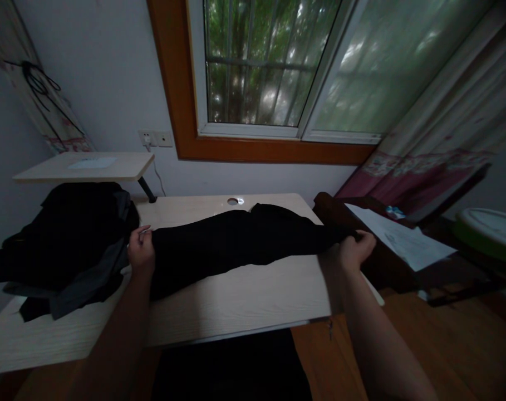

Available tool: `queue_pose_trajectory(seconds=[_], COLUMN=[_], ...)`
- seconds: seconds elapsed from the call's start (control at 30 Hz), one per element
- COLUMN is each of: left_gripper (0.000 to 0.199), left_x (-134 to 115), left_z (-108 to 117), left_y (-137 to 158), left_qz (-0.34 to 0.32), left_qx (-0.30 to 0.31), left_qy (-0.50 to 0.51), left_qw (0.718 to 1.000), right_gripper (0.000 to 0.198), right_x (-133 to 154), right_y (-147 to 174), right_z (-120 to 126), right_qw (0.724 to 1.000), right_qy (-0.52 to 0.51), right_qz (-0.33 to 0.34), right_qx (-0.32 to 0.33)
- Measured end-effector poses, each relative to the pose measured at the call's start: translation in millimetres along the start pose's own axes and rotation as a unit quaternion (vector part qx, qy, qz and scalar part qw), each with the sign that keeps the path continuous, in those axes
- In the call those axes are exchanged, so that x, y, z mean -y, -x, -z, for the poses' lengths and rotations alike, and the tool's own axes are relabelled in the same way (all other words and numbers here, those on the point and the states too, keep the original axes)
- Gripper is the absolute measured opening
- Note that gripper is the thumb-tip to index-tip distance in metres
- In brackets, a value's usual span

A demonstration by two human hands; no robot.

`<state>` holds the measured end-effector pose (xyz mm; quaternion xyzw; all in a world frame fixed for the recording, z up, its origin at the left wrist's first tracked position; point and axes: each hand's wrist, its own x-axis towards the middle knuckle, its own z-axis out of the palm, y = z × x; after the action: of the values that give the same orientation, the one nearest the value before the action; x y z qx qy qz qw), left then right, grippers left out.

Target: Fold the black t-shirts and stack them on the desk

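A long black garment (236,239) lies stretched lengthwise across the pale wooden desk (256,301). It is wide at its left end and tapers to the right; in the dim light I cannot tell its exact kind. My left hand (141,249) grips the upper corner of the wide end, fingers closed on the cloth. Past the desk's right edge, my right hand (357,249) pinches the narrow end. A heap of dark clothes (69,234), black with some grey, sits just left of my left hand.
A raised shelf (86,167) with a paper on it stands over the clothes heap. Right of the desk are a dark brown piece of furniture (325,203), a white sheet (398,236) and a green-and-white round item (490,231). Behind are a window (269,61) and curtains.
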<state>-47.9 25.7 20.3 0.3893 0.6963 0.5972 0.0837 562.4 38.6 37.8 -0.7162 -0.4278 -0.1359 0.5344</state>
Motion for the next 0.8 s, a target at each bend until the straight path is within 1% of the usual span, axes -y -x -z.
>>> queue_pose_trajectory(seconds=[0.03, 0.07, 0.1, 0.17, 0.23, 0.27, 0.33, 0.37, 0.4, 0.47, 0.57, 0.67, 0.73, 0.8], left_gripper=[0.032, 0.032, 0.032, 0.033, 0.034, 0.034, 0.034, 0.033, 0.033, 0.034, 0.035, 0.037, 0.038, 0.039], left_x=[1, 1, 2, 3, 4, 4, 4, 3, 4, 5, 9, 12, 11, 8], left_z=[0, 0, 0, 0, 1, 1, 1, 1, 1, 0, -1, -2, -1, -1], left_y=[0, -1, -1, -1, 0, 0, 0, 1, 0, 0, -2, -4, -6, -7], left_qz=[0.000, 0.000, 0.000, -0.001, -0.006, -0.009, -0.017, -0.019, -0.017, -0.012, -0.009, 0.001, 0.017, 0.030], left_qx=[0.001, 0.003, 0.004, 0.010, 0.015, 0.017, 0.016, 0.015, 0.014, 0.015, 0.020, 0.042, 0.065, 0.086], left_qy=[-0.003, -0.007, -0.012, -0.017, -0.018, -0.018, -0.018, -0.017, -0.017, -0.017, -0.006, 0.015, 0.026, 0.030], left_qw=[1.000, 1.000, 1.000, 1.000, 1.000, 1.000, 1.000, 1.000, 1.000, 1.000, 1.000, 0.999, 0.997, 0.995], right_gripper=[0.035, 0.035, 0.036, 0.040, 0.040, 0.038, 0.035, 0.033, 0.030, 0.032, 0.037, 0.030, 0.027, 0.025], right_x=[10, 22, 36, 68, 101, 116, 143, 154, 163, 176, 187, 189, 187, 180], right_y=[6, 11, 17, 28, 39, 45, 56, 62, 68, 79, 90, 94, 92, 88], right_z=[-3, -6, -8, -12, -15, -17, -23, -26, -30, -39, -49, -51, -46, -35], right_qw=[0.999, 0.998, 0.997, 0.990, 0.973, 0.958, 0.913, 0.889, 0.878, 0.864, 0.854, 0.845, 0.846, 0.848], right_qy=[0.002, -0.014, -0.030, -0.047, -0.056, -0.057, -0.055, -0.051, -0.054, -0.057, -0.063, -0.076, -0.126, -0.200], right_qz=[-0.009, 0.003, 0.041, 0.131, 0.209, 0.239, 0.280, 0.289, 0.296, 0.302, 0.304, 0.302, 0.275, 0.221], right_qx=[-0.033, -0.055, -0.053, -0.011, 0.084, 0.147, 0.291, 0.350, 0.372, 0.398, 0.417, 0.434, 0.439, 0.438])
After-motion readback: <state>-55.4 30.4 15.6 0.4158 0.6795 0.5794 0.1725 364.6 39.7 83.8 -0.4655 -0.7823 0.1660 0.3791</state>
